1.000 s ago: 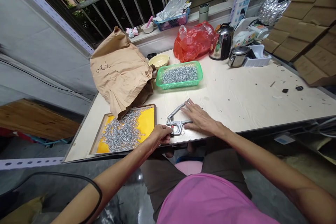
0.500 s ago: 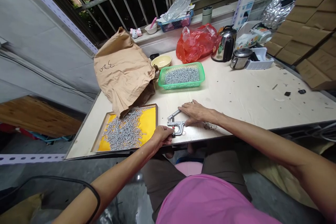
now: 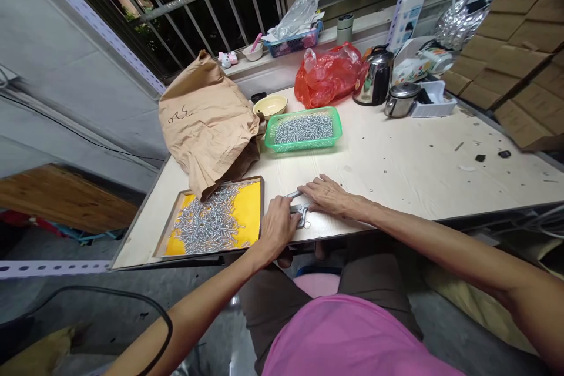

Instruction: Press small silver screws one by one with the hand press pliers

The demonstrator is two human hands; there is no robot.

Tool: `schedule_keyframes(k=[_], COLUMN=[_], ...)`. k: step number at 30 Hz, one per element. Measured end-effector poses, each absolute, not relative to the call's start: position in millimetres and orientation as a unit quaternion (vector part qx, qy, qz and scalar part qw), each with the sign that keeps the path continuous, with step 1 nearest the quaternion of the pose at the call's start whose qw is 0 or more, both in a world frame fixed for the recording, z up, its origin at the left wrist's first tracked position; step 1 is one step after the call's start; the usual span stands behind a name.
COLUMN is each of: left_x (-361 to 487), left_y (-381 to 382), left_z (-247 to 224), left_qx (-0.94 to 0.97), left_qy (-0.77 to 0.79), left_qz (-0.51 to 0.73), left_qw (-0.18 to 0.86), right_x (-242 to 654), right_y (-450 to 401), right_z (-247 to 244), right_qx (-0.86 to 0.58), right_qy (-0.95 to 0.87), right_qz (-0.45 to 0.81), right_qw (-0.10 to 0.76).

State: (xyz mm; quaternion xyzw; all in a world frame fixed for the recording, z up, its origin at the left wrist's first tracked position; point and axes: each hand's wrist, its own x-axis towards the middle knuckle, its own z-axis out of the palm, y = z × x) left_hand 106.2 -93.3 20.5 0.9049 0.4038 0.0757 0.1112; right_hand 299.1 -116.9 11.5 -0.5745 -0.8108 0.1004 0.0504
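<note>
A pair of grey metal snap-fastener pliers lies on the table near its front edge, partly covered by both hands. My right hand grips its handle end from the right, fingertips on the upper lever. Over the jaw end bends my left hand, fingers curled and thumb near the frame. Whatever those fingers hold is hidden. Just left of this hand sits a shallow tray with a yellow bottom, bearing a heap of small shiny metal pieces.
A green basket of similar metal pieces stands behind the hands. A brown paper bag leans over the tray's back edge. Farther back are a yellow bowl, a red plastic bag, a kettle and a metal pot.
My left hand has moved up and over the jaw end, hiding it; before, it pinched beside the jaw from below left. My right hand stays at the handle, slightly lower.
</note>
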Motion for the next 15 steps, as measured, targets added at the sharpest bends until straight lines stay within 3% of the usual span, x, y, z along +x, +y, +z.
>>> schedule_keyframes(k=[3,8,15], left_x=[122,134,142], left_y=[-80,-63,-68], left_z=[11,1,8], left_qx=[0.940,0.941,0.938], left_qy=[0.324,0.315,0.335], left_qz=[0.053,-0.005,-0.055], left_qw=[0.091,0.123,0.067], right_x=[302,306,316], right_y=[-115,-112,-113], right_z=[2,-3,11], right_qx=[-0.574,-0.569,-0.610], right_qy=[-0.808,-0.801,-0.785], right_qz=[0.106,0.149,0.110], right_qw=[0.081,0.115,0.023])
